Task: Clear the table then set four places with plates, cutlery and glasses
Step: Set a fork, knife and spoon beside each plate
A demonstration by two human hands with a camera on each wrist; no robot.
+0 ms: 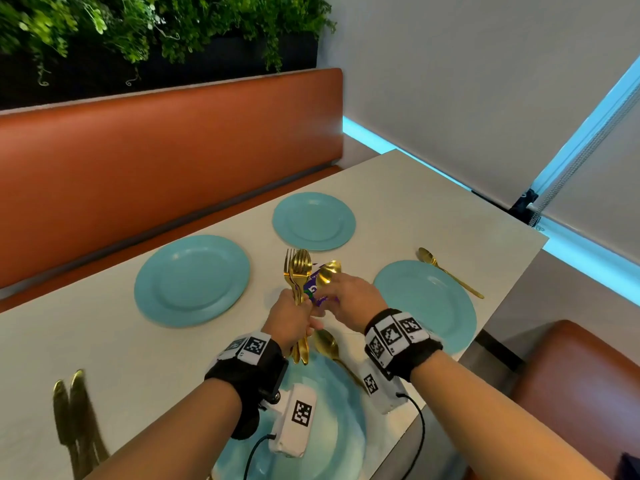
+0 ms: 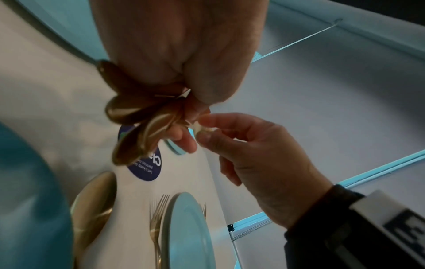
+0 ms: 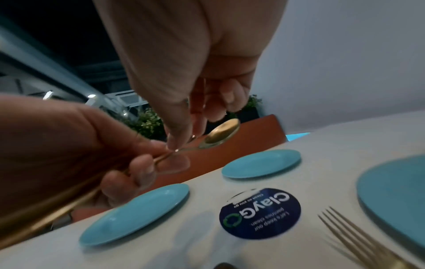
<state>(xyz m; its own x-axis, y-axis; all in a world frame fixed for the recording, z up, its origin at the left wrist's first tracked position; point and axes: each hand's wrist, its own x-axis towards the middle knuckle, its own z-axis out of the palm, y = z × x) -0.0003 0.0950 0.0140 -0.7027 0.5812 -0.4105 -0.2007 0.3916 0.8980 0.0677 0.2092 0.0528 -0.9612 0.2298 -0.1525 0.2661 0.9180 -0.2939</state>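
My left hand [image 1: 294, 311] grips a bundle of gold forks and spoons [image 1: 297, 271] upright above the table's middle; their handle ends [image 2: 138, 116] fan out below the fist. My right hand [image 1: 329, 292] pinches the neck of one gold spoon [image 3: 220, 133] in that bundle, right beside the left hand. Teal plates lie at the far left [image 1: 192, 280], far middle [image 1: 313, 221], right [image 1: 424, 303] and under my wrists [image 1: 322, 420]. One gold spoon [image 1: 446, 270] lies beyond the right plate, another [image 1: 327, 344] by the near plate. A gold fork [image 3: 358, 240] lies beside the right plate.
Two gold knives [image 1: 74, 410] lie at the table's near left. A round dark blue sticker [image 3: 260, 213] is on the white table top [image 1: 398, 202]. An orange bench [image 1: 156, 161] runs along the far side, and an orange seat [image 1: 571, 368] stands at the right.
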